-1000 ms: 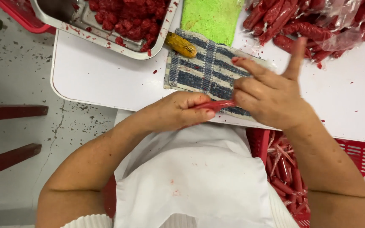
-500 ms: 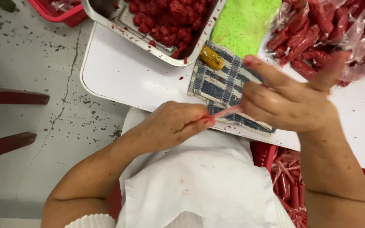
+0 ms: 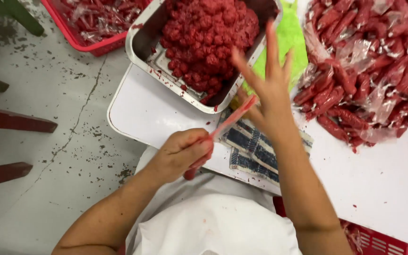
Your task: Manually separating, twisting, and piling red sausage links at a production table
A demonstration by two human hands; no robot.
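Note:
My left hand is closed around the filled end of a narrow plastic tube of red paste. My right hand pinches the tube's upper end between thumb and forefinger, the other fingers spread upward. Both hands hover over a blue-and-white striped cloth on the white table. Just beyond stands a metal tray heaped with red paste lumps.
A pile of filled red tubes in clear plastic lies at the right on the table. A green cloth sits behind my right hand. Red baskets are at top left and under the table. Red stool legs stand at left.
My right hand has risen and opened its fingers, stretching the tube upward toward the tray. The view has shifted, showing more of the tray and the pile of tubes.

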